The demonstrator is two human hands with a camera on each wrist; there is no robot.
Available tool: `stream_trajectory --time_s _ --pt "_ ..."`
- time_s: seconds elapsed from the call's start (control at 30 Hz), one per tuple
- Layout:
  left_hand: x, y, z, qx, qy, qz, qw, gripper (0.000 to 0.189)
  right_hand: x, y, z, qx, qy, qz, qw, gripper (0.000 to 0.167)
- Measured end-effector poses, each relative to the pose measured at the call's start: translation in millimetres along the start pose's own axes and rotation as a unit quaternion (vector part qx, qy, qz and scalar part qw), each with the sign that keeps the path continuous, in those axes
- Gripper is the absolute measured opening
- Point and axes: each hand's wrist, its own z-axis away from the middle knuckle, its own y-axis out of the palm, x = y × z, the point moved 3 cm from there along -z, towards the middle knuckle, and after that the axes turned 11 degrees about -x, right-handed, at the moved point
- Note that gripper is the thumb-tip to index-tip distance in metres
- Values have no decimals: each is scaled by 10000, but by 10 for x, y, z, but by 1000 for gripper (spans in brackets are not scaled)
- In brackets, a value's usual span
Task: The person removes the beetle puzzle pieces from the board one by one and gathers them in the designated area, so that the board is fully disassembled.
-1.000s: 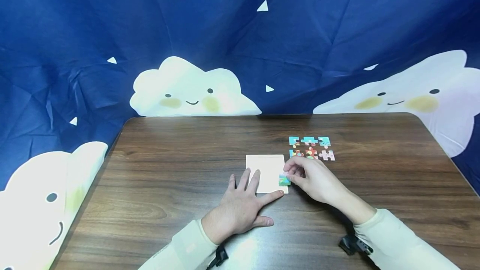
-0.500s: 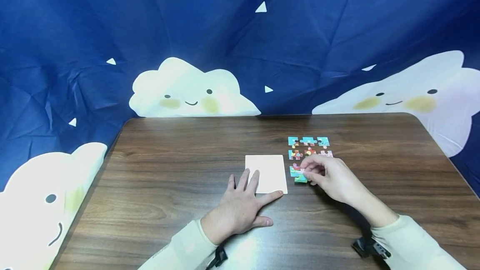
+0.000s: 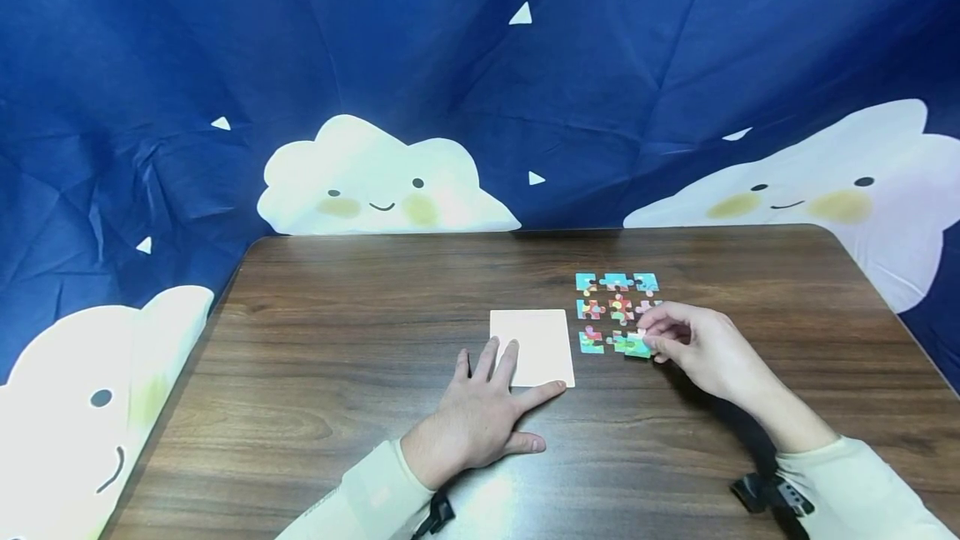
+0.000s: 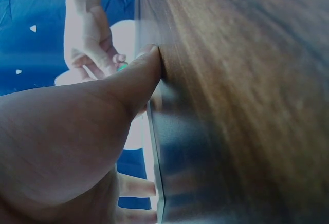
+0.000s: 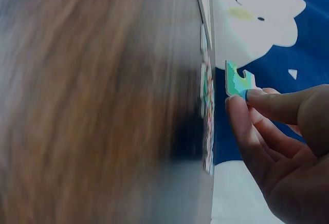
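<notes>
My right hand (image 3: 705, 352) pinches a green jigsaw puzzle piece (image 3: 638, 347) between thumb and fingers, at the lower right of a grid of puzzle pieces. Seen from the right wrist, this held piece (image 5: 237, 81) is raised off the table. It partly covers the bottom-row middle piece (image 3: 618, 341); a green and red piece (image 3: 591, 342) lies at that row's left. Fingers of my right hand hide part of the pinkish piece (image 3: 645, 307) above. My left hand (image 3: 480, 415) lies with fingers spread, fingertips on the square white board (image 3: 536, 340).
Blue-topped puzzle pieces (image 3: 617, 282) form the far row, and a red piece (image 3: 621, 307) sits mid-grid with small gaps around it. The brown wooden table (image 3: 337, 332) ends at a blue curtain (image 3: 450, 48) printed with clouds.
My right hand has carried the green piece rightward from above the white board's right edge, past the bottom-left piece, to the grid's lower right. My left hand has stayed put.
</notes>
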Motion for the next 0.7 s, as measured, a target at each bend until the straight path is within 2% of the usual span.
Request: stream_trajectory --time_s 0.2,0.53,0.7 --pt "3 9 -1 -40 4 -36 10000 76 -156 -48 -16 91 -10 -121 9999 14" --pt "6 24 -14 41 1 -35 10000 75 -378 -114 -64 359 217 -128 9990 15" --pt "5 20 -12 54 -10 -35 10000 76 -417 -116 -98 361 319 182 9987 15"
